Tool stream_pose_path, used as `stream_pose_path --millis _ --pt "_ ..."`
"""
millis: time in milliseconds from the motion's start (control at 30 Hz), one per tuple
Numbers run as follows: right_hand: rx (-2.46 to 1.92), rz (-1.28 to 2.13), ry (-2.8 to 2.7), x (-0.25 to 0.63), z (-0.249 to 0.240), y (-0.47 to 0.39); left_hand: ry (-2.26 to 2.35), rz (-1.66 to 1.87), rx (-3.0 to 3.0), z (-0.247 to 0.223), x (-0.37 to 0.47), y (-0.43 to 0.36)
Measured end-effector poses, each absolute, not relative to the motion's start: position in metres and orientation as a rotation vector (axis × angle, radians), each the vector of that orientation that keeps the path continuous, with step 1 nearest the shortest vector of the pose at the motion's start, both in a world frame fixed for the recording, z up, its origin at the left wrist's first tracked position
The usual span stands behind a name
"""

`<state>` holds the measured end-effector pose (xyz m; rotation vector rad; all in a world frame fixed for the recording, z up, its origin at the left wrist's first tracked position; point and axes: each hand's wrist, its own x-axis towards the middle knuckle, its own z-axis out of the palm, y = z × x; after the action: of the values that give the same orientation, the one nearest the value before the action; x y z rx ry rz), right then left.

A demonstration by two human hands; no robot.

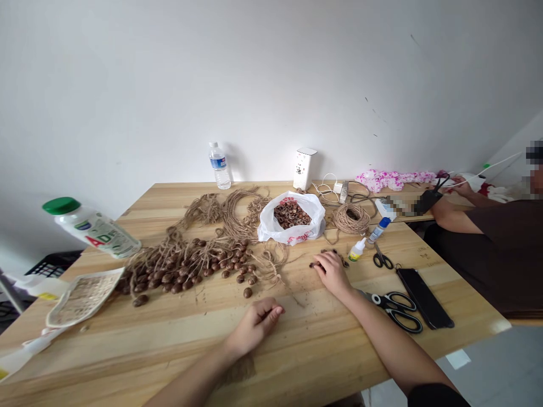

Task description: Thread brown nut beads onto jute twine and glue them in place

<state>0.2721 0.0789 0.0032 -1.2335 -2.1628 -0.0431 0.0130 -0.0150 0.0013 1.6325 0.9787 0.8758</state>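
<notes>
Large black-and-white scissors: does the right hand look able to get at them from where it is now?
Probably yes: the large scissors lie uncovered beside the right forearm, though the right hand rests beyond them and would have to draw back.

plastic bag (pixel 266 225) between nut pile (pixel 178 271) on left and twine coil (pixel 351 219) on right; bottle (pixel 218 167) behind nut pile.

Left hand (pixel 258 322) loosely curled, forearm entering from seven o'clock, right hand (pixel 332 272) palm down, forearm from five o'clock
</notes>
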Motion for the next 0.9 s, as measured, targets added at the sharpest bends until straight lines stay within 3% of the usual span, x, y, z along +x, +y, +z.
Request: stream_pose_path --millis 200,367,633,900 --pt "-1.046 -0.098 -2.053 0.263 0.021 0.064 0.849 0.957 1.055 -0.007 0.019 -0.015" --pt "-0.777 0.080 -2.297 0.231 0.028 0.031 0.601 0.937 0.682 -0.001 0.025 -0.015" --pt "-0.558 0.235 -2.378 0.207 0.016 0.017 0.581 0.913 0.593 0.004 0.025 -0.011" --pt "-0.655 0.251 -2.392 0.209 0.019 0.021 0.662 0.947 0.497 0.005 0.026 -0.011"
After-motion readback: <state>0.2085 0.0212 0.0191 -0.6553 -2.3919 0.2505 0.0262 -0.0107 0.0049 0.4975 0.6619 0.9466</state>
